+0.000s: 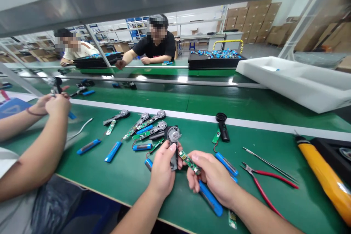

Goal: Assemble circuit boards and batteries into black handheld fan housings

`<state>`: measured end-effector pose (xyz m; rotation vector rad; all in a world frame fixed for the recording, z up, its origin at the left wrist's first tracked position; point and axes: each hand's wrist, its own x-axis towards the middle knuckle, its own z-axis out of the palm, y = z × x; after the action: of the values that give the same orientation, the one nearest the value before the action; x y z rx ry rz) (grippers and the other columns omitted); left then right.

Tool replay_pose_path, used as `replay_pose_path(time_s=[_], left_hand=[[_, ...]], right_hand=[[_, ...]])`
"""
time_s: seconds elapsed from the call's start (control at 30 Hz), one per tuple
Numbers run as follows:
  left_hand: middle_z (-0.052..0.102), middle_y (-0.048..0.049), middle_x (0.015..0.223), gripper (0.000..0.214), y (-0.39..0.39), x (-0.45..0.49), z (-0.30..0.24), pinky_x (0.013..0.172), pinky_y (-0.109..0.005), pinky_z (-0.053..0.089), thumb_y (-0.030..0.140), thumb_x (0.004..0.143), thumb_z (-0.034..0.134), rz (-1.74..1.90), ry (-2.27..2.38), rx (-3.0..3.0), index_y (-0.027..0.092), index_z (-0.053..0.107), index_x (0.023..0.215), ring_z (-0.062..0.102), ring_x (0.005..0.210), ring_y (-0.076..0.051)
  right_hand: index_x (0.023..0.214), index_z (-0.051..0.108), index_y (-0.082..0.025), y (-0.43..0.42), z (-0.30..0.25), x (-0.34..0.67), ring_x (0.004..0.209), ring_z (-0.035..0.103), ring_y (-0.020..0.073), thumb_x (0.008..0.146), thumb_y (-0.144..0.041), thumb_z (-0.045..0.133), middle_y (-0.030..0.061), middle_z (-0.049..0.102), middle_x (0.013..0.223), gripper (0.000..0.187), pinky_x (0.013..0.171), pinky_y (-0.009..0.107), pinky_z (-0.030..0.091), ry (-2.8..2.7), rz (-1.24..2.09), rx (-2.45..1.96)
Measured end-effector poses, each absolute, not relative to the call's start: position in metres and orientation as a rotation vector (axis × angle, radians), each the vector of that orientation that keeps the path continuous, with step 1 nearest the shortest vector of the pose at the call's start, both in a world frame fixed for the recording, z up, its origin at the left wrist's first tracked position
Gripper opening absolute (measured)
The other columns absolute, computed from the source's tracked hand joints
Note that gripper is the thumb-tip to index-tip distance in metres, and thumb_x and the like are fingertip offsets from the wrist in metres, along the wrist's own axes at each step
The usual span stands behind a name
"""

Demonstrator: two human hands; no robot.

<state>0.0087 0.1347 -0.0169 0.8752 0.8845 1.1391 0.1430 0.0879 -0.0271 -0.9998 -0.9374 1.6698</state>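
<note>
My left hand (163, 170) is closed around a grey handheld fan housing (173, 136) whose round clear head points up. Close beside it, my right hand (212, 173) pinches a small green circuit board (189, 161) between thumb and fingers. The board's tip is near the housing; I cannot tell whether they touch. A blue battery (210, 198) lies under my right hand; its link to the board is hidden. To the left, several fan housings (160, 127) lie with boards and blue batteries (113, 151). Right of them rests a black fan housing (223, 128) with a board and battery.
Red-handled cutters (257, 175), tweezers (270, 164) and a yellow electric screwdriver (325, 179) lie at right. A white foam tray (298, 84) stands beyond. At left, a co-worker's hands (57, 102) hold a part. Two people sit across the conveyor by black bins (215, 64).
</note>
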Motion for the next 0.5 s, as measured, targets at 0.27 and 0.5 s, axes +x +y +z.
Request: replay_pose_path(time_s=[0.27,0.5], left_hand=[[0.059,0.0021,0.072,0.038,0.1337,0.0089,-0.0185,0.047,-0.022,0.040,0.053,0.080,0.075,1.129,0.884,0.950,0.019,0.058,0.081,0.048,0.051,-0.009],[0.057,0.0056,0.064,0.040,0.1305,0.0072,-0.0210,0.044,-0.020,0.039,0.048,0.078,0.081,1.102,0.893,1.048,0.021,0.056,0.094,0.048,0.051,-0.011]], right_hand=[[0.074,0.052,-0.022,0.0872,-0.0273,0.1414,0.037,0.034,0.0075,0.080,-0.058,0.056,-0.0097,0.045,0.043,0.036,0.042,0.021,0.030,-1.034,1.534,-1.225],[0.071,0.053,-0.022,0.0884,-0.0269,0.1437,0.038,0.035,0.0090,0.082,-0.053,0.050,-0.0094,0.043,0.041,0.033,0.043,0.022,0.030,-1.045,1.428,-1.264]])
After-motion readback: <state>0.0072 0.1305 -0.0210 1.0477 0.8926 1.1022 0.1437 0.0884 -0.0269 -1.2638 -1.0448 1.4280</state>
